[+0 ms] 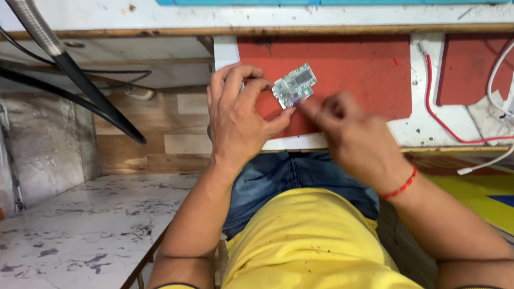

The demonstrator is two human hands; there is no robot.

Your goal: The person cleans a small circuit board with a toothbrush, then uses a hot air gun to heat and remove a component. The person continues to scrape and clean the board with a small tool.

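**One small board, two hands, at the front edge of the red mat**

I am holding one small green circuit board (pixel 294 85) over the large red mat (pixel 362 74), taking that mat as my landmark. My left hand (pixel 235 118) is gripping the board from its left side, fingers curled around the edge and thumb pressing up from below, so the grip is narrow and closed on the board. My right hand (pixel 354 136) is coming in from the mat's lower right; it is blurred, and one fingertip is reaching the board's lower right corner. I cannot tell whether that hand is pinching anything.

The board is sitting near the mat's left part, close to the mat's front edge, where the white tabletop (pixel 428 125) is ending just above my lap. To the right of the board the mat is lying bare, giving open room out to its right edge. Beyond that edge, a second, smaller red mat (pixel 470 66) is lying well apart, so I am counting two red mats. One red wire (pixel 440 119) is running between them, and white cables (pixel 501 84) are crossing the smaller mat. Behind the large mat, one blue tray (pixel 330 0) is lying along the far side.
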